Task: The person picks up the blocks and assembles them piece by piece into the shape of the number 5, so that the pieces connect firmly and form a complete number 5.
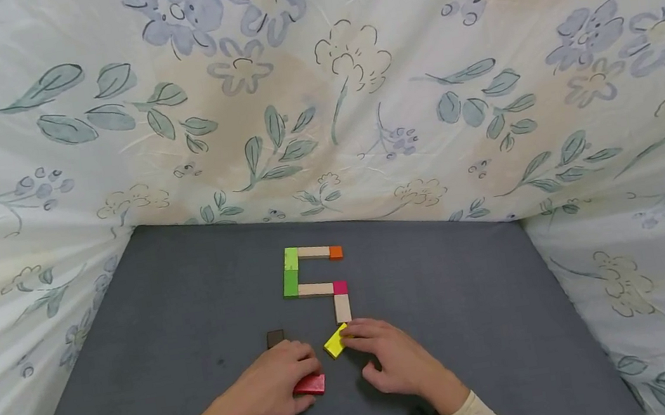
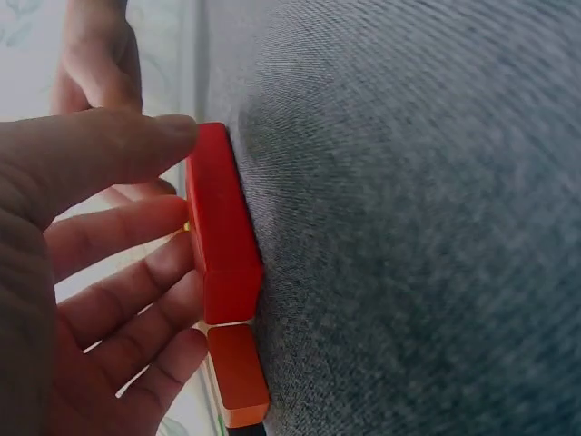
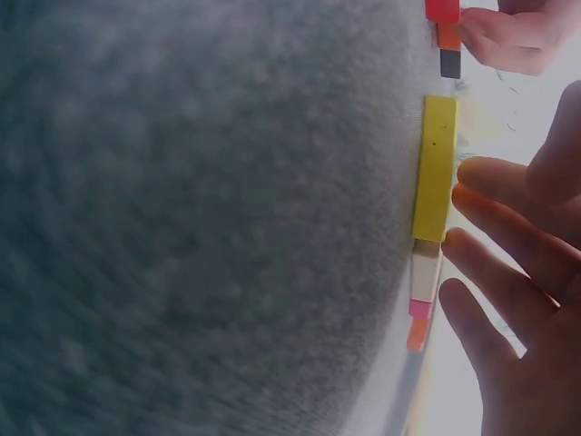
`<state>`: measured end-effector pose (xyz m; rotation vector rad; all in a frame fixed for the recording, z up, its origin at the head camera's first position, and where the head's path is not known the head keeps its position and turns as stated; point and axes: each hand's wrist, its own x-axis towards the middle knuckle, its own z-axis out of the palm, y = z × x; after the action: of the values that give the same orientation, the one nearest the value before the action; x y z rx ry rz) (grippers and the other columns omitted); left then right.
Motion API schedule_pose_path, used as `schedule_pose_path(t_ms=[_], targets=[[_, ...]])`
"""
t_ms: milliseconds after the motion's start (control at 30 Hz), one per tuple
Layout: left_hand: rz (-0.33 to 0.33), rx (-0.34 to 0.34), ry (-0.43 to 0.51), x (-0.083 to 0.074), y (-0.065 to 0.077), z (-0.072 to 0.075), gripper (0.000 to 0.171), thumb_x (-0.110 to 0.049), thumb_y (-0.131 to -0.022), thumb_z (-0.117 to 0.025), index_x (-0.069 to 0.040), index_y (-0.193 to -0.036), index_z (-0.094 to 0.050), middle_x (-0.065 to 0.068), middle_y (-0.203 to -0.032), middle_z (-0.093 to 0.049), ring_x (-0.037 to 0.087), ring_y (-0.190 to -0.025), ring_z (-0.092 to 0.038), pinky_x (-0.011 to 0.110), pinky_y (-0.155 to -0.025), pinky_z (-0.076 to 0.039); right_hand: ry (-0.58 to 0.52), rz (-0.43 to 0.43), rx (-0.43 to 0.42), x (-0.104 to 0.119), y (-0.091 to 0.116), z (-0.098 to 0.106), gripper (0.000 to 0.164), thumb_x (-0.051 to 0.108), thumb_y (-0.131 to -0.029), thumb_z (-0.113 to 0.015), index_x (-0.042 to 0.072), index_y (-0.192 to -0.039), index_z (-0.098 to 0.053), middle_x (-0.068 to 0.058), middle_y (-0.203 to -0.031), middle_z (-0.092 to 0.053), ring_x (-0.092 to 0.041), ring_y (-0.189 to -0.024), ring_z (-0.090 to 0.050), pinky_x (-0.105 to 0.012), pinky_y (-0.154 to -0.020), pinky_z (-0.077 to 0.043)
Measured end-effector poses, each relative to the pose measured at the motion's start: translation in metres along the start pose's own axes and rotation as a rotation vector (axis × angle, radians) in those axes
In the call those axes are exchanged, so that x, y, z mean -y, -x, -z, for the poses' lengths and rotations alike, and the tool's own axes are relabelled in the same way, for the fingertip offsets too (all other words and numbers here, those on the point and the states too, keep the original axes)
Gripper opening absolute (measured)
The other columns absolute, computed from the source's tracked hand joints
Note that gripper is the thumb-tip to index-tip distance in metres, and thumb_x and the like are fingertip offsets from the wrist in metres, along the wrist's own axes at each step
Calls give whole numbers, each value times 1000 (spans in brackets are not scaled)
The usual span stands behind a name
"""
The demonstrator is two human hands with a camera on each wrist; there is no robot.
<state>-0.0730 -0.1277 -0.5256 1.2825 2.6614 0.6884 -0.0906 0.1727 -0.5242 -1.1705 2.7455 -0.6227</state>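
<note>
My left hand point(image 1: 274, 386) pinches a red block point(image 1: 309, 385) lying on the dark cloth, thumb at its near end and fingertips along it. Past the red block, an orange block point(image 2: 238, 371) shows in the left wrist view; the hand hides it in the head view. A dark brown block point(image 1: 275, 337) lies just beyond the left knuckles. My right hand point(image 1: 394, 355) rests extended fingertips on a yellow block point(image 1: 336, 342), its thumb apart from it. The yellow block lies slanted, close to the near end of a pale wooden block point(image 1: 343, 308).
A row of blocks winds away from the pale one: a magenta block point(image 1: 340, 287), another pale block point(image 1: 316, 289), two green blocks point(image 1: 291, 283), a far pale block point(image 1: 313, 253) and an orange-red block point(image 1: 335, 252). Floral fabric point(image 1: 322, 131) encloses the dark cloth point(image 1: 204, 289) behind and at both sides.
</note>
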Motion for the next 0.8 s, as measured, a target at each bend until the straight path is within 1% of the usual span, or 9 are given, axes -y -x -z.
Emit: schedule_pose_path(t_ms=[233, 433, 533, 633, 800], targets=[[-12, 3, -42, 1, 0, -3, 25, -27, -94, -87, -21, -116, -77, -9, -112, -66, 10, -102, -60, 33, -94, -55, -16, -18, 23, 0, -1, -1, 55, 6, -89, -64, 14, -143, -72, 4, -151, -62, -18, -147, -50, -47, -119, -44], [-7, 19, -53, 1, -5, -2, 24, -27, -96, -85, -19, -117, -78, -9, -112, -67, 12, -104, -61, 35, -97, -54, -39, -36, 34, 3, -1, 4, 53, 6, -90, -63, 12, -142, -73, 2, -151, -62, -19, -148, -50, -46, -118, -46], [-15, 24, -67, 1, -7, -1, 23, -27, -96, -84, -19, -117, -78, -7, -113, -68, 13, -105, -61, 36, -99, -53, -54, -41, 31, 4, -1, 4, 53, 5, -90, -63, 11, -142, -73, 2, -152, -62, -18, -148, -49, -46, -117, -46], [-27, 16, -82, 1, -11, 2, 24, -27, -96, -84, -18, -117, -78, -6, -116, -69, 14, -106, -62, 36, -99, -53, -56, -38, 24, 4, -1, 3, 54, 5, -89, -63, 11, -142, -73, 2, -152, -61, -18, -149, -49, -45, -117, -46], [-50, -18, -84, 0, -18, 7, 26, -25, -95, -86, -17, -119, -79, -4, -116, -70, 15, -106, -63, 35, -98, -54, -56, -37, 24, 4, -2, 3, 55, 4, -89, -63, 11, -143, -72, 2, -153, -61, -18, -149, -48, -45, -118, -46]])
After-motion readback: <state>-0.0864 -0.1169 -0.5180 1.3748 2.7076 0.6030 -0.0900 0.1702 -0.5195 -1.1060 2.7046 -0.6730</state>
